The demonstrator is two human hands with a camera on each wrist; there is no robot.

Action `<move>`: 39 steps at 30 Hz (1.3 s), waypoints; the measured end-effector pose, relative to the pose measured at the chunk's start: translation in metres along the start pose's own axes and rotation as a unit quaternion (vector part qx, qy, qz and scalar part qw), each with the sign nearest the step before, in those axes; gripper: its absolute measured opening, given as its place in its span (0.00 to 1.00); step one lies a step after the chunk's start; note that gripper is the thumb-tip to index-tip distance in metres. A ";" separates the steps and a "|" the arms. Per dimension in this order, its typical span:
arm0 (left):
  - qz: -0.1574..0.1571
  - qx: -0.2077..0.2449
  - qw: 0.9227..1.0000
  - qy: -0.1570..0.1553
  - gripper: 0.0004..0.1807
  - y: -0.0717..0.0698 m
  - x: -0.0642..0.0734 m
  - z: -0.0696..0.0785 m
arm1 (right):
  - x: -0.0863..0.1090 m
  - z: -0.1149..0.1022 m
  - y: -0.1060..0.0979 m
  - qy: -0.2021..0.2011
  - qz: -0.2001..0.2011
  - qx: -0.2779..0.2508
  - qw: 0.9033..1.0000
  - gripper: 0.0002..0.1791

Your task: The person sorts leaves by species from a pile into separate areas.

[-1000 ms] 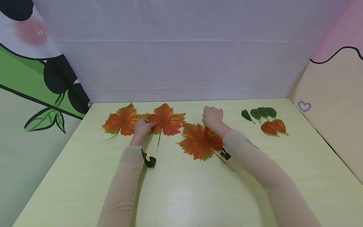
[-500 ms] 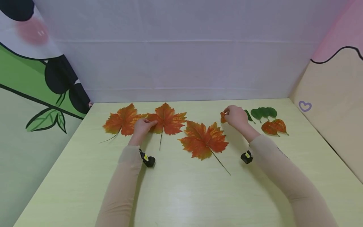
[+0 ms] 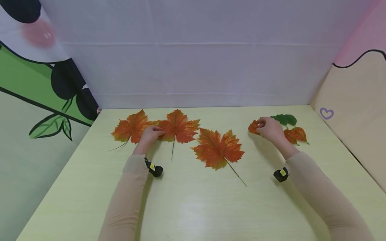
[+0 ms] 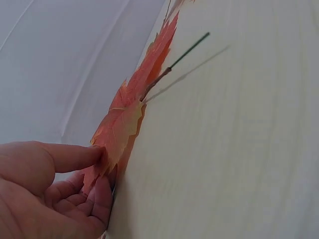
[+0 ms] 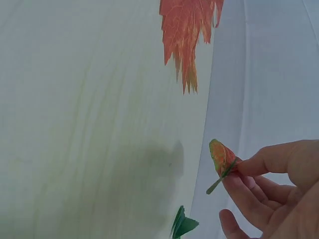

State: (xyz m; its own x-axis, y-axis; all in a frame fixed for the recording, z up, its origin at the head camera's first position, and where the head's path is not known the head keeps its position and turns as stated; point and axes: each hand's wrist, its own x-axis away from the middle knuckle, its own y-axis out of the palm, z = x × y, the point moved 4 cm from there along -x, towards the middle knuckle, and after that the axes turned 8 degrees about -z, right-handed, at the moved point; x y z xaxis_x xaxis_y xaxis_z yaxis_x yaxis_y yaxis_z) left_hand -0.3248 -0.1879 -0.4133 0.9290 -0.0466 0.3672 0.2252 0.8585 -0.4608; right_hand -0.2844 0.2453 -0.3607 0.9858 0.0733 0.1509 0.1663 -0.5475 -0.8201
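My left hand [image 3: 149,135] pinches the left edge of an orange maple leaf [image 3: 178,127], whose thin stem points toward me. The left wrist view shows thumb and fingers on either side of that leaf's tip [image 4: 117,132]. Over the right part of the table, my right hand [image 3: 272,130] holds a small orange leaf [image 3: 253,127] between thumb and fingertips. Its short green stem [image 5: 214,186] sticks out in the right wrist view. Another maple leaf [image 3: 130,129] lies at the far left, partly behind the left hand. A third maple leaf [image 3: 218,150] lies nearer, between the hands.
Small green leaves [image 3: 287,119] lie at the back right, partly covered by my right hand. Two small orange leaves [image 3: 298,134] overlap just in front of them. A pale cloth wall [image 3: 193,73] rises behind the table [image 3: 187,201], and printed panels stand at both sides.
My right hand has moved rightward from above the nearer maple leaf toward the small leaves, carrying the small orange leaf. The left hand has stayed at its maple leaf.
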 end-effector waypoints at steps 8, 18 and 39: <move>0.024 0.025 0.999 0.000 0.19 0.001 0.003 0.000 | 0.013 0.027 -0.008 0.012 0.006 -0.008 1.000 0.21; 0.045 0.045 0.998 0.015 0.18 0.003 0.003 0.001 | 0.025 0.053 -0.018 0.027 -0.001 0.012 1.000 0.19; 0.036 0.043 0.998 0.023 0.16 0.005 0.002 -0.003 | 0.033 0.077 -0.026 0.049 0.008 0.029 0.998 0.18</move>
State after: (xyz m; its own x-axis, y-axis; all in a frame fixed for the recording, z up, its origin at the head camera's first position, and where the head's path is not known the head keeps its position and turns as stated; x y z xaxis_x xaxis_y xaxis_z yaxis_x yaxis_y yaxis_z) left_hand -0.3208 -0.1855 -0.4170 0.9548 -0.0039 0.2974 0.1326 0.9006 -0.4140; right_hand -0.2545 0.3264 -0.3769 0.9819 -0.0195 0.1882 0.1536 -0.4990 -0.8529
